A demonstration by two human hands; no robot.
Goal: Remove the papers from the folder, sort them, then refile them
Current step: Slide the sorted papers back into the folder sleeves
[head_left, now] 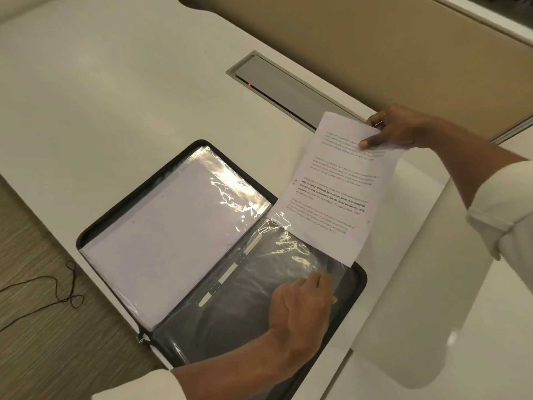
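A black zip folder (95,226) lies open on the white desk, its clear plastic sleeves spread to both sides. The left side shows a sleeve with a blank white sheet (161,238) in it. My right hand (395,129) pinches the top edge of a printed paper (331,192), thumb on top; the paper's lower end sits at the mouth of the right-hand sleeve (259,284). My left hand (300,310) rests on that clear sleeve with its fingers curled at the sleeve's edge, close to the paper's bottom corner.
The white desk (115,96) stretches away behind the folder. A grey cable hatch (288,90) with a small red light is set into it beside a beige partition (375,53). Down on the left floor lies a thin dark cord (57,287).
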